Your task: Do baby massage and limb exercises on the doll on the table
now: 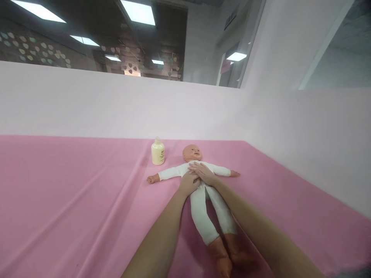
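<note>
The right hand (204,173) lies flat on the doll (199,210); the left hand (189,183), partly covered, shows unclear grip; handling seems underway; the bottle (158,153) stands untouched near the pink sheet's (72,185) far edge.

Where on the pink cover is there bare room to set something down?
The widest bare patch of pink cover lies left of the bottle, up to the back wall. Another lies between the right forearm and the right-hand wall. It's crowded at the doll, where the left hand and right hand meet on its torso.
</note>
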The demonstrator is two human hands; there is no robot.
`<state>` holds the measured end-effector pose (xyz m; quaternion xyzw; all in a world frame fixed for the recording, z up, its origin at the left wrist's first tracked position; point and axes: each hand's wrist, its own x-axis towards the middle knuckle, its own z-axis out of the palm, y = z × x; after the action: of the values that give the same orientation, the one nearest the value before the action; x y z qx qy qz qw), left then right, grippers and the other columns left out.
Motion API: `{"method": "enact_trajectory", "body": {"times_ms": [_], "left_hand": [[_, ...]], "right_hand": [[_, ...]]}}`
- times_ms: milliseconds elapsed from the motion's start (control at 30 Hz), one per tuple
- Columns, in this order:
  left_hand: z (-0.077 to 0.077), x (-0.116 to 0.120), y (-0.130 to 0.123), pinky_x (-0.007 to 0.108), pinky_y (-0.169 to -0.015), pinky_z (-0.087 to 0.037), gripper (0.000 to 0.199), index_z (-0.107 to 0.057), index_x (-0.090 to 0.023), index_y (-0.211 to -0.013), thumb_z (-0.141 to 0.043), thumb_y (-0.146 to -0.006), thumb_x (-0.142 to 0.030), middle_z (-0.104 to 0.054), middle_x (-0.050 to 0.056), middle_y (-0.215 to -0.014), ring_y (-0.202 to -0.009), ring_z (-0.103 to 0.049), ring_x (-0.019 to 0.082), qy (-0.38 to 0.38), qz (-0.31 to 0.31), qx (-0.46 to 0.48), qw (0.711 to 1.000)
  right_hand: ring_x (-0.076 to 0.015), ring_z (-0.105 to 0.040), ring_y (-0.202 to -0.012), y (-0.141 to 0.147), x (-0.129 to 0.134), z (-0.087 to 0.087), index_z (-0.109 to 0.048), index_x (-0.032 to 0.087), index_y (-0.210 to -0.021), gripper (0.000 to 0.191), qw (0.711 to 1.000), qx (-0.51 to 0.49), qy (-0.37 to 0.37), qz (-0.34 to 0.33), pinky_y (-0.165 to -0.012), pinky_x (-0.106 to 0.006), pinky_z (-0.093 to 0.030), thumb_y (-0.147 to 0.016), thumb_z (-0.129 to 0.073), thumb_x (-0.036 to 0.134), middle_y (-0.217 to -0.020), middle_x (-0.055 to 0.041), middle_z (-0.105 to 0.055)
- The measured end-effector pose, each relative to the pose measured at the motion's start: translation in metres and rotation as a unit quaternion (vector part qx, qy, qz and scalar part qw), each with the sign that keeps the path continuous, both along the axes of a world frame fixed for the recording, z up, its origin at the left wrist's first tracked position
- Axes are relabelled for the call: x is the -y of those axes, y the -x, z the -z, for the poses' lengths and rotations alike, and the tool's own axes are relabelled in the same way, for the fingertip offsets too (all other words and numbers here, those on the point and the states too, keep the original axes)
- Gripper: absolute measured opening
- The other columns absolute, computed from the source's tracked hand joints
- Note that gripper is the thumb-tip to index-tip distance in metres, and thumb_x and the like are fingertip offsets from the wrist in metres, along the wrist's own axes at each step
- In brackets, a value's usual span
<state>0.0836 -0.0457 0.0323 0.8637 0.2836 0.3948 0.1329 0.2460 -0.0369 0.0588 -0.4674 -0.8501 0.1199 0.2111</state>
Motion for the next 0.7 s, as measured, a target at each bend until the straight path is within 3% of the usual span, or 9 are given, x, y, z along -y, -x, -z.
{"method": "enact_trajectory", "body": {"times_ms": [100, 233, 467, 567, 700], "left_hand": [[-0.002, 0.001, 0.002, 0.040, -0.102, -0.048, 0.032, -0.072, -0.022, -0.108, -0.048, -0.089, -0.016, -0.070, 0.005, -0.116, -0.113, -0.061, 0.022, 0.005, 0.020, 0.002, 1.000], [0.003, -0.002, 0.005, 0.043, -0.112, -0.040, 0.033, -0.069, -0.022, -0.118, -0.048, -0.092, -0.023, -0.064, 0.006, -0.132, -0.128, -0.053, 0.023, 0.018, 0.008, 0.003, 1.000], [0.015, -0.008, 0.007, 0.045, -0.120, -0.028, 0.050, -0.044, -0.020, -0.146, -0.031, -0.100, -0.037, -0.042, 0.006, -0.152, -0.145, -0.033, 0.022, 0.068, -0.069, -0.019, 0.995], [0.015, -0.009, 0.007, 0.043, -0.122, -0.025, 0.054, -0.040, -0.019, -0.148, -0.020, -0.102, -0.038, -0.037, 0.006, -0.155, -0.146, -0.030, 0.019, 0.082, -0.080, -0.018, 0.993], [0.014, -0.008, 0.009, 0.041, -0.122, -0.023, 0.059, -0.039, -0.016, -0.149, -0.014, -0.102, -0.043, -0.036, 0.006, -0.156, -0.147, -0.028, 0.018, 0.098, -0.073, -0.016, 0.992]], "right_hand": [[-0.0211, -0.022, -0.149, -0.004, 0.002, 0.005, -0.050, 0.031, -0.142, 0.055, 0.999, -0.009, -0.002, 0.037, -0.121, -0.047, -0.015, -0.102, -0.014, 0.046, -0.156, 0.0017, -0.036], [-0.0221, -0.020, -0.150, -0.010, 0.006, 0.015, -0.036, 0.025, -0.150, 0.059, 0.994, -0.011, -0.003, 0.110, -0.121, -0.047, -0.016, -0.101, -0.016, 0.050, -0.160, -0.0015, -0.028], [-0.0317, -0.015, -0.150, -0.002, 0.032, 0.021, -0.018, 0.002, -0.154, 0.074, 0.970, 0.054, 0.035, 0.233, -0.119, -0.051, -0.019, -0.099, -0.026, 0.051, -0.161, -0.0190, -0.015], [-0.0359, -0.013, -0.150, 0.010, 0.051, 0.017, -0.019, -0.003, -0.153, 0.077, 0.975, 0.070, 0.023, 0.210, -0.119, -0.055, -0.016, -0.098, -0.026, 0.051, -0.159, -0.0250, -0.014], [-0.0325, -0.011, -0.151, 0.018, 0.065, 0.010, -0.026, 0.007, -0.153, 0.070, 0.995, 0.039, -0.003, 0.093, -0.119, -0.057, -0.012, -0.100, -0.025, 0.051, -0.160, -0.0191, -0.017]]}}
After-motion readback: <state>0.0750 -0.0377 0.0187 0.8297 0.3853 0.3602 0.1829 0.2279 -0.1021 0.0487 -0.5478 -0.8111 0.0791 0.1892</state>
